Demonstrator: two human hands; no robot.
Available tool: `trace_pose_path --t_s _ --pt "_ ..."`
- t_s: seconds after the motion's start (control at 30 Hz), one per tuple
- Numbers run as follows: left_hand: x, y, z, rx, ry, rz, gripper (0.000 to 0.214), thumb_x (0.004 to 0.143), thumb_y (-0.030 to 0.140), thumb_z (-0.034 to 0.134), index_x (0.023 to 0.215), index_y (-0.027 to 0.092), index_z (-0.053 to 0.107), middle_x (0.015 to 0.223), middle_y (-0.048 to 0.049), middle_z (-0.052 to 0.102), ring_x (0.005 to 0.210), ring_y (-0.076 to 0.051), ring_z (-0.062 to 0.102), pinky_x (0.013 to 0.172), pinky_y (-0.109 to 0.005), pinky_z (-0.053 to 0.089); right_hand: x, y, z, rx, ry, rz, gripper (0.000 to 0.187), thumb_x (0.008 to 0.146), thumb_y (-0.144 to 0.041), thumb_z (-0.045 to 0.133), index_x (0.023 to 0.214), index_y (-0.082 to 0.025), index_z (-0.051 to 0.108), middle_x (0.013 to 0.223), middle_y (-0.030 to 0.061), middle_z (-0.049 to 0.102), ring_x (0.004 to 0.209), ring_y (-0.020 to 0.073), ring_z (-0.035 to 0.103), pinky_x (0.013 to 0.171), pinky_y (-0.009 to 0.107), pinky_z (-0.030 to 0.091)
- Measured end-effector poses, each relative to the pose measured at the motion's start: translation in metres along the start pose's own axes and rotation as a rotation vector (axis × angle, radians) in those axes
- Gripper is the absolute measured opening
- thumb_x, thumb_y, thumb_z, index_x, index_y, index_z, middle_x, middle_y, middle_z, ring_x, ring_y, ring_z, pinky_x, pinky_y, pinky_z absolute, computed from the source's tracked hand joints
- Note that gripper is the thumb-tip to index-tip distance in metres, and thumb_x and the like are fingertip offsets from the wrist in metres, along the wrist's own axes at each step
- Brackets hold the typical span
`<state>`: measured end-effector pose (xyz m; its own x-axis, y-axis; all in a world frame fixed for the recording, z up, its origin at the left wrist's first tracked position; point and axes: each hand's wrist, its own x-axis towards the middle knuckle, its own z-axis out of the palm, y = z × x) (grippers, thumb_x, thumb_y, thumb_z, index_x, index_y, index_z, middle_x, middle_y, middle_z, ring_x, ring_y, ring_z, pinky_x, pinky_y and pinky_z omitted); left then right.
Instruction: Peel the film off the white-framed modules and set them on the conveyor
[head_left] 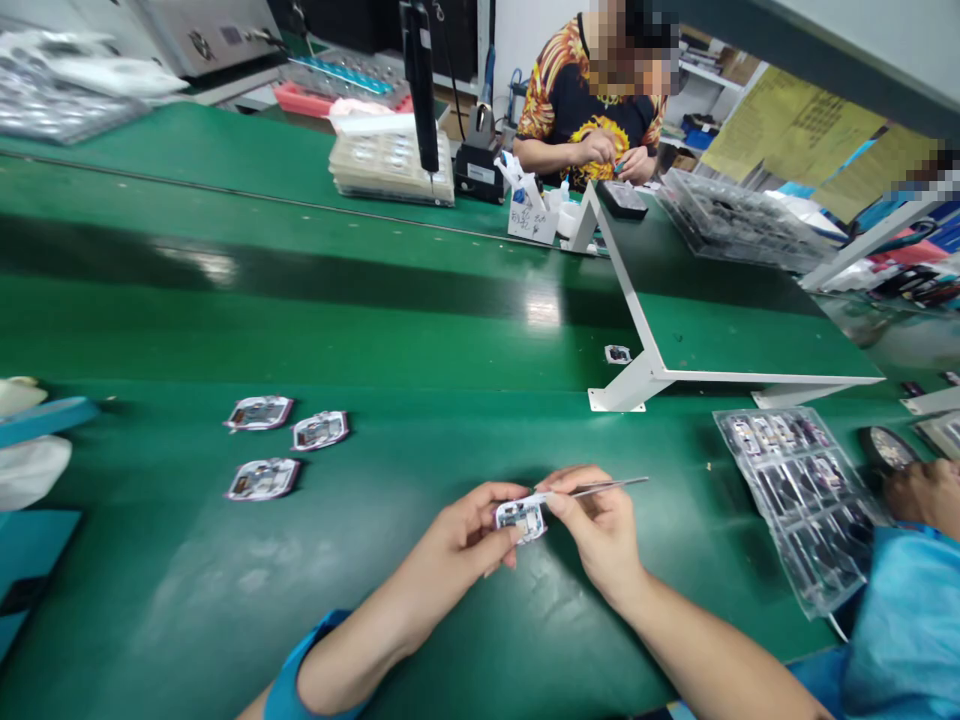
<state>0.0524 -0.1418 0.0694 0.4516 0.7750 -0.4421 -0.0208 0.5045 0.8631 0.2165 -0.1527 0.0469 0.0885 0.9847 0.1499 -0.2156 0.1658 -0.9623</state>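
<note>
Between the thumb and fingers of my left hand point(480, 535) is a small circuit board in a rounded frame point(523, 520), its face turned up. My right hand point(600, 530) is closed on a pair of tweezers point(611, 486), whose thin metal end sticks out to the right. The fingers of both hands meet at the board's upper edge, so the tool's working end is partly hidden. Left of my hands, three similar framed boards, an upper one point(259, 413), a right one point(321, 430) and a lower one point(262, 479), lie flat on the green mat point(337, 580).
A clear compartment tray point(799, 510) with parts lies to the right, beside another person's hand point(926, 495). A white-legged raised stand point(652, 370) is ahead. Across the bench sits a person point(585, 110). An electric screwdriver point(421, 90) hangs over stacked trays point(390, 165).
</note>
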Motion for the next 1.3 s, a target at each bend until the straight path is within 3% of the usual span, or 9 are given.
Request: trace_pose_path --t_s 0.13,0.27,0.67,1.13,1.3 --pt "0.0 -0.001 0.001 0.012 0.004 0.005 0.037 0.073 0.035 0.071 0.102 0.015 0.062 0.065 0.0032 0.06 0.06 -0.012 0.051 0.056 -0.025 0.034 -0.002 -0.002 -0.001 -0.032 -0.047 -0.028 0.007 0.082 -0.019 0.074 0.084 -0.026 0.073 0.081 -0.0002 0.073 0.079 0.0159 0.069 0.074 0.027 0.055" --pt "0.001 -0.002 0.0 -0.007 0.012 -0.002 0.039 0.072 0.037 0.072 0.103 0.015 0.062 0.063 0.0034 0.059 0.058 -0.012 0.049 0.055 -0.024 0.034 -0.002 -0.004 -0.002 -0.083 -0.005 -0.048 0.005 0.083 -0.021 0.072 0.086 -0.025 0.071 0.084 0.0015 0.072 0.08 0.0171 0.069 0.073 0.029 0.055" --pt "-0.002 0.002 0.002 -0.014 0.013 -0.013 0.038 0.072 0.038 0.073 0.101 0.015 0.063 0.062 0.0032 0.058 0.057 -0.012 0.049 0.055 -0.025 0.033 0.001 -0.003 0.0 -0.078 0.031 0.029 0.008 0.079 -0.029 0.076 0.08 -0.023 0.071 0.078 0.0023 0.073 0.076 0.0187 0.069 0.07 0.031 0.057" --pt "0.003 -0.012 0.003 0.028 0.013 0.117 0.029 0.073 0.027 0.067 0.099 0.018 0.062 0.075 0.0009 0.059 0.065 -0.015 0.051 0.063 -0.027 0.042 -0.002 -0.005 0.001 -0.315 -0.212 -0.267 0.005 0.083 -0.024 0.074 0.085 -0.028 0.073 0.078 0.0031 0.077 0.073 0.0234 0.07 0.074 0.043 0.052" --pt "0.001 -0.009 0.001 0.028 0.088 0.081 0.03 0.078 0.032 0.062 0.103 0.017 0.063 0.074 -0.0001 0.061 0.064 -0.015 0.052 0.058 -0.026 0.04 0.0 -0.007 -0.001 -0.226 -0.077 -0.181 0.004 0.082 -0.024 0.074 0.085 -0.026 0.072 0.079 0.0029 0.075 0.077 0.0216 0.068 0.074 0.038 0.053"
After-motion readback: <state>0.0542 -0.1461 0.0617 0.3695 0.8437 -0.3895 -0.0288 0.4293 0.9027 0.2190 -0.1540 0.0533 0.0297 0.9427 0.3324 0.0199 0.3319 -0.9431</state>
